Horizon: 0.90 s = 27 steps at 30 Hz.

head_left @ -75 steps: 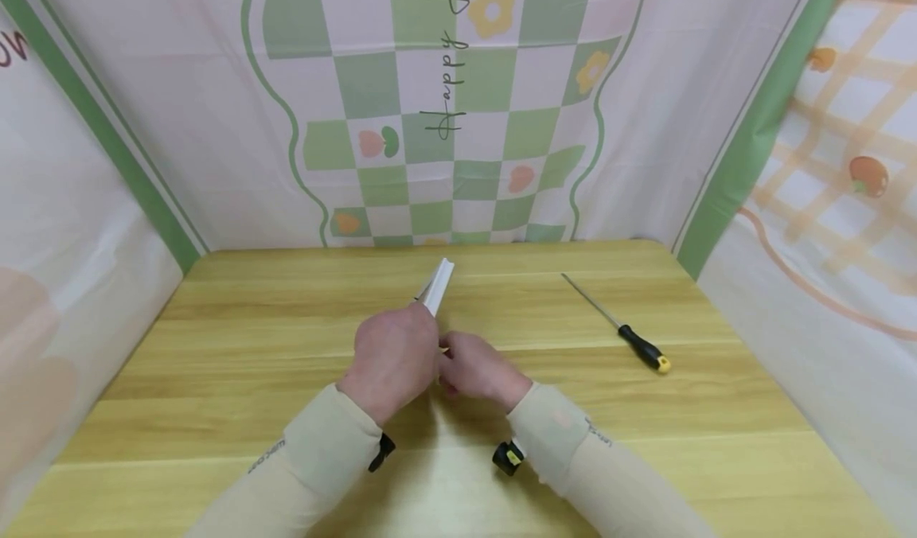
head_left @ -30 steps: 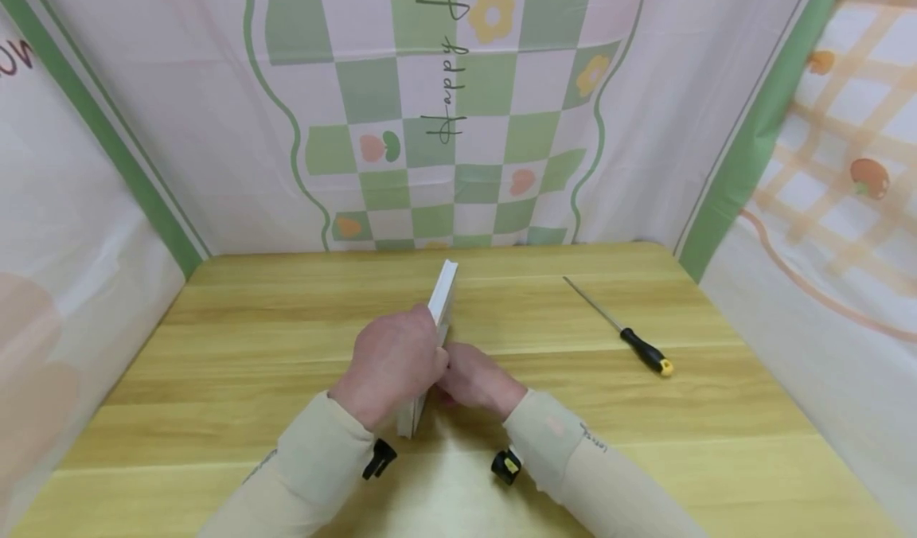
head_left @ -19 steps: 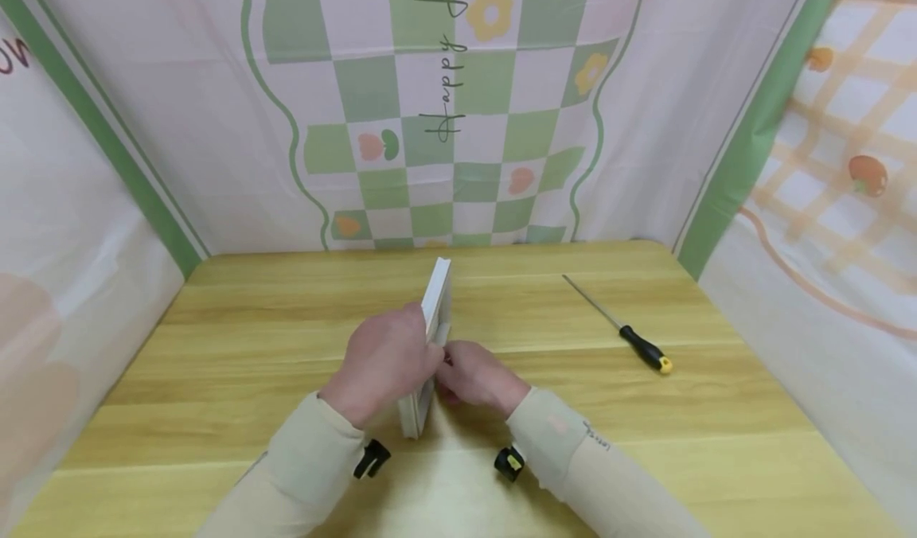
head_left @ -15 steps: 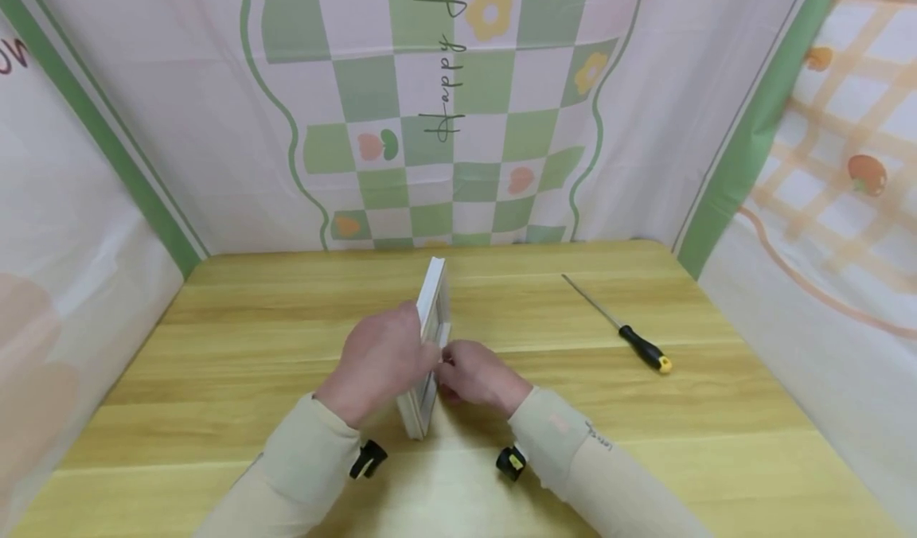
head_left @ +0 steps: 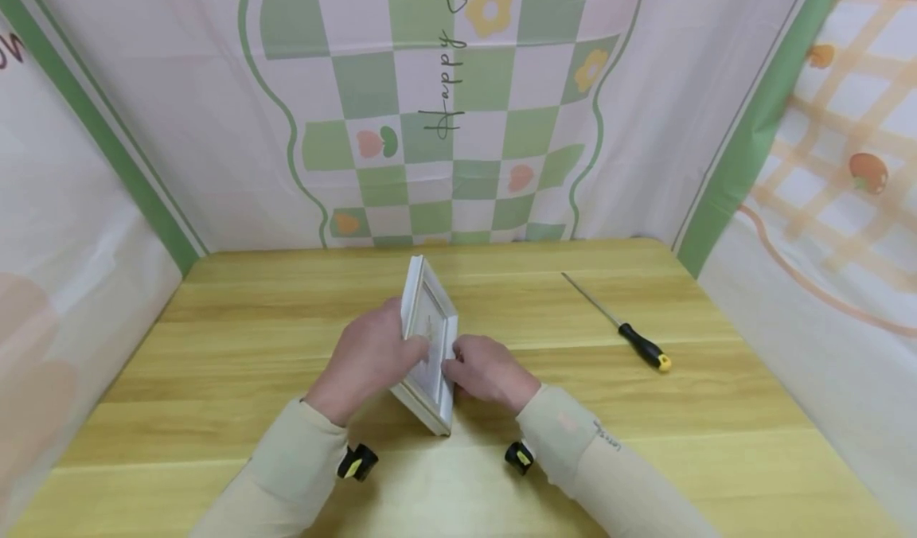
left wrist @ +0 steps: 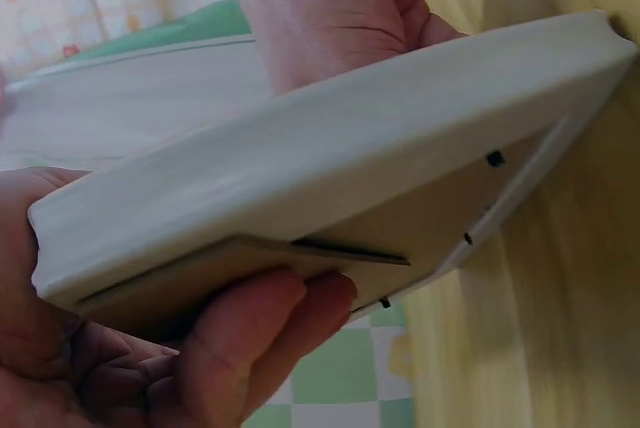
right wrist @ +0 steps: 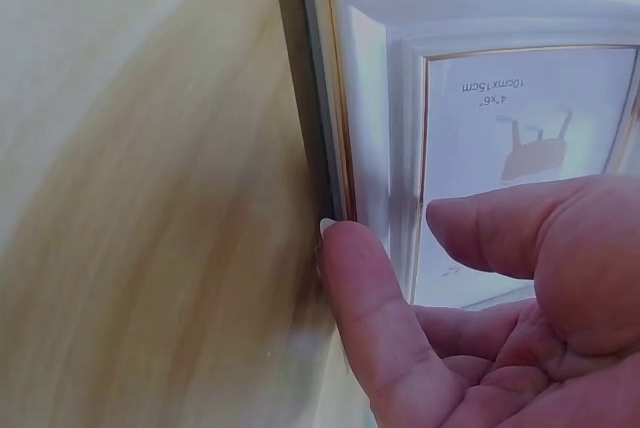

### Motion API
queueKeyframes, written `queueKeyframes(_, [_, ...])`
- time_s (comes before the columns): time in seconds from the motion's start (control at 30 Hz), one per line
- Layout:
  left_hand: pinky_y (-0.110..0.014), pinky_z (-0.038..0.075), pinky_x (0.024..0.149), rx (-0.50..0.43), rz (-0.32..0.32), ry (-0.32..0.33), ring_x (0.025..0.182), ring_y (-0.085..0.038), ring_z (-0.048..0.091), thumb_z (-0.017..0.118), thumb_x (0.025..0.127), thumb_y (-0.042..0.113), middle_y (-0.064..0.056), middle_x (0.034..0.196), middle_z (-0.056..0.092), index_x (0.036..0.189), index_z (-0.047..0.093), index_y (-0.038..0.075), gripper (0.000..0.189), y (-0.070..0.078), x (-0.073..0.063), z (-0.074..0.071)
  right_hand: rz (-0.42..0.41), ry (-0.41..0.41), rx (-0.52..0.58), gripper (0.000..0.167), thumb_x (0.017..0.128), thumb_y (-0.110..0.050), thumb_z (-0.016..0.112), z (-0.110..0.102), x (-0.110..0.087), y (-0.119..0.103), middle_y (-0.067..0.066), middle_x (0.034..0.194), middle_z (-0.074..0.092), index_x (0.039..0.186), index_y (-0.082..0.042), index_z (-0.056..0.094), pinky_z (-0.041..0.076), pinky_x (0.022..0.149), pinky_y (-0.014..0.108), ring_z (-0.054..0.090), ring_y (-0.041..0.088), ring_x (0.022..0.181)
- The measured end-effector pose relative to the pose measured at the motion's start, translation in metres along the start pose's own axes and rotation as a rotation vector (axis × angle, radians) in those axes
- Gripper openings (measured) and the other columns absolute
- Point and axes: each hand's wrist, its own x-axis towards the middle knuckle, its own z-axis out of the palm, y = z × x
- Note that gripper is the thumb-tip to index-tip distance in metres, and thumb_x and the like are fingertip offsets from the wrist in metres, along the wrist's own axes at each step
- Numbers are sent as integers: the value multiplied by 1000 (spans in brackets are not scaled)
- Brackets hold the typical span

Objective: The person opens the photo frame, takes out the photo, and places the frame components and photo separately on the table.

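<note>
A white picture frame point(head_left: 450, 327) with thin gold trim is tilted up on edge over the middle of the table, its front turned toward the right. My left hand point(head_left: 372, 355) grips its left side, thumb across the front. Behind it, in the left wrist view, my fingers point(left wrist: 245, 333) lie against the brown stand point(left wrist: 235, 256) on the back. Small dark tabs point(left wrist: 495, 158) line the backing. My right hand point(head_left: 490, 371) pinches the frame's near right edge, index fingertip on the rim and thumb over the front. A printed insert point(right wrist: 525, 113) shows upside down in the right wrist view.
On the right of the wooden table point(head_left: 251, 315) lies a screwdriver point(head_left: 640, 345) with a black and yellow handle, its shaft pointing back left. Patterned cloth point(head_left: 430, 136) hangs behind the table and at both sides.
The picture frame has swung from nearly edge-on to showing its front and printed insert. My left hand has shifted left with it; my right hand has moved slightly right. The screwdriver stays put.
</note>
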Motion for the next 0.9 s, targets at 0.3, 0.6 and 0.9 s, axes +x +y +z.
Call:
queueKeyframes(0.3, [-36, 59, 76, -209, -24, -36, 85, -17, 72, 68, 84, 15, -10, 116, 75, 139, 59, 7, 56, -14, 1, 6, -6, 54, -126, 19, 101, -25, 61, -6, 1, 3, 3, 77, 63, 93, -8, 63, 47, 56, 30, 59, 16, 63])
queueKeyframes(0.6, [-34, 58, 73, -369, -78, -69, 84, -18, 72, 59, 88, 7, -9, 108, 74, 136, 58, 5, 48, -31, 1, 18, 8, 109, -252, 22, 101, -28, 65, -9, 2, 6, 4, 76, 59, 93, -7, 62, 43, 57, 31, 54, 19, 66])
queueKeyframes(0.9, [-36, 59, 83, -498, -81, -94, 90, -18, 71, 56, 90, -2, -9, 113, 73, 140, 56, 3, 50, -44, 0, 34, -6, 133, -351, 25, 101, -27, 65, -9, 2, 8, 6, 73, 58, 91, -5, 62, 43, 55, 33, 54, 20, 63])
